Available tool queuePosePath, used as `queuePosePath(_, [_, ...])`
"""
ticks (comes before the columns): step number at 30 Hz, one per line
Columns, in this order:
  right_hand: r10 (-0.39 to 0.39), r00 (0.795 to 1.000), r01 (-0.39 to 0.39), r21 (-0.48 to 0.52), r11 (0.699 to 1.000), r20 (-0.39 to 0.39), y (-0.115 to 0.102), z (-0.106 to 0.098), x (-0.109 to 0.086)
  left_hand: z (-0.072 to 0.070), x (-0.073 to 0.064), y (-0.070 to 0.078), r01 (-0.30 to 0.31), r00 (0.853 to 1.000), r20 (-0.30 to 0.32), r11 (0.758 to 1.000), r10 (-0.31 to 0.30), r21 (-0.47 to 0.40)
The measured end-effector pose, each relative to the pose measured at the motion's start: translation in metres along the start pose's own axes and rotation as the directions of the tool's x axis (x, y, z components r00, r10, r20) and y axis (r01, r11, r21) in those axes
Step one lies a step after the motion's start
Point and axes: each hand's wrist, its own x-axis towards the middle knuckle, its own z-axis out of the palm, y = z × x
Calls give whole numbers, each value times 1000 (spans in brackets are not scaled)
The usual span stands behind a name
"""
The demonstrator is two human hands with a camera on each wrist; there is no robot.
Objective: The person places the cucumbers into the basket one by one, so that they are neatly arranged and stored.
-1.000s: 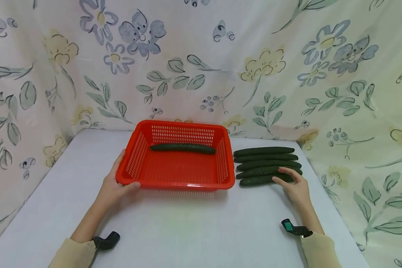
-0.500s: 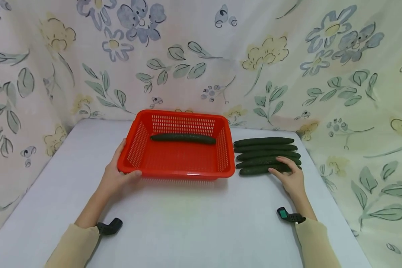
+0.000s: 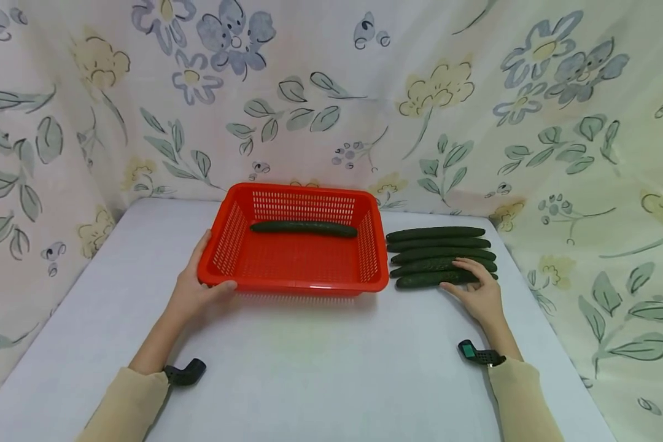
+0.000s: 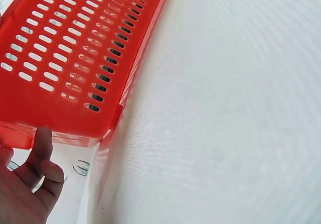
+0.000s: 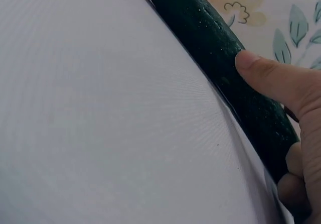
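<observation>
From where I stand, the table [image 3: 320, 356] runs pale and broad across the bottom of the frame, a sleeve reaching in at each lower corner. At right of centre, the right hand [image 3: 479, 298] has its fingers bent over the nearest cucumber [image 3: 422, 280], with the thumb along its near side. How far the fingertips reach underneath I can't quite tell, since the hand covers them. The hold sits toward the cucumber's right end, so I'd say the left end may dip if it rises; a grip nearer the middle should balance better. The next cucumber [image 3: 428, 265] lies right alongside, so it seems wise to free the near one gently, without dragging its neighbour.

At left of centre, the left hand [image 3: 196, 296] grips the near-left corner of the red basket [image 3: 295, 286], thumb over the rim. That looks like a sound way to steady it; light pressure ought to do. Farther back, three more cucumbers [image 3: 442, 253] lie in the row, and a single cucumber [image 3: 304, 228] rests inside the basket along its far wall.
</observation>
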Motion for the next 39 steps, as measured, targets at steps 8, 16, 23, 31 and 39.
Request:
queuePosePath(8, [-6, 1000, 6, -5, 1000, 11, 2, -1, -1, 1, -1, 1, 4, 1000, -4, 1000, -4, -5])
queuePosePath(16, [-5, 998, 8, -44, 999, 60, 3, -5, -2, 1, -2, 0, 7, 1000, 8, 1000, -7, -25])
queuePosePath(23, [46, 994, -41, -57, 998, 95, 2, -8, -3, 0, -2, 0, -6, 1000, 2, 1000, 6, -24])
queuePosePath(31, [95, 985, -86, -70, 994, 146, 1, -8, -3, 0, -2, 1, -3, 1000, 4, 999, 3, -36])
queuePosePath(39, [60, 985, -57, -27, 998, 163, 0, -7, -6, 0, -3, 1, -12, 1000, -1, 1000, 12, -21])
